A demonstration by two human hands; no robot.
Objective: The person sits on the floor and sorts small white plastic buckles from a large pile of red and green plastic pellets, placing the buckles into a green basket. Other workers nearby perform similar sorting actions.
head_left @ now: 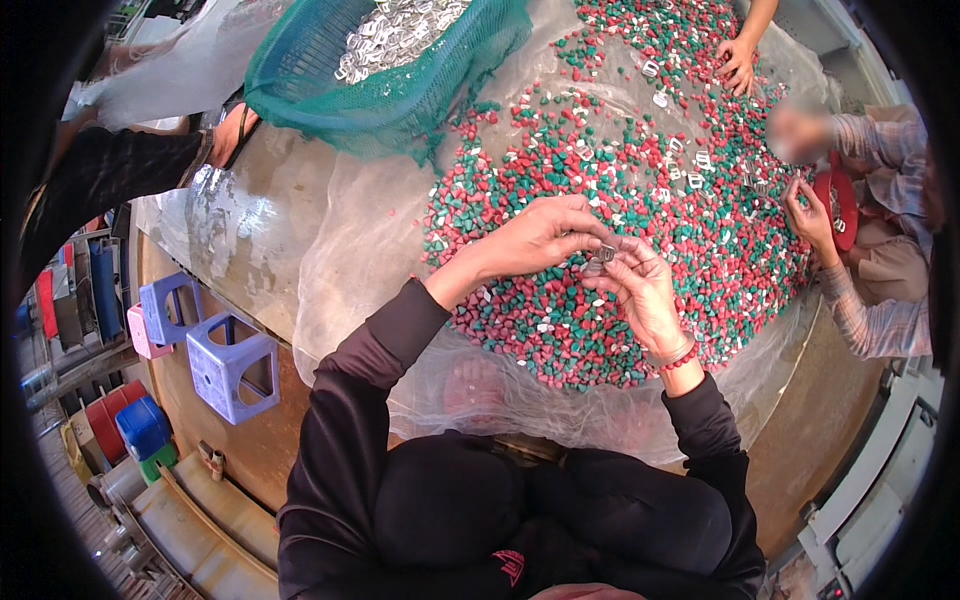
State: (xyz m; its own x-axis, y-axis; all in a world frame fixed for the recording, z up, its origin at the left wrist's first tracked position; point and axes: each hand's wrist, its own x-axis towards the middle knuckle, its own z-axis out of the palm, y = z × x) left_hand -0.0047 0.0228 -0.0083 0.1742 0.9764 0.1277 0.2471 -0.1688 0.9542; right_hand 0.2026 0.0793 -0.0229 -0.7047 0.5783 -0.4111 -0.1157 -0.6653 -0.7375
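My left hand (548, 238) and my right hand (640, 290) meet over a wide spread of small red, green and white tumbling stones (560, 330). A small metal slide buckle (605, 253) is pinched between their fingertips. The right fingers hold it from below, and the left thumb and fingers close on it from the left. More loose buckles (695, 180) lie on the stones farther off to the right. A red beaded bracelet (680, 355) circles my right wrist.
A teal basket (300, 95) lined with green netting holds many metal buckles (395, 40). Clear plastic sheeting (345, 270) lies under the stones. Co-workers' hands (738, 65) reach in at the far right, near a red bowl (845, 205). Purple stools (235, 365) stand at left.
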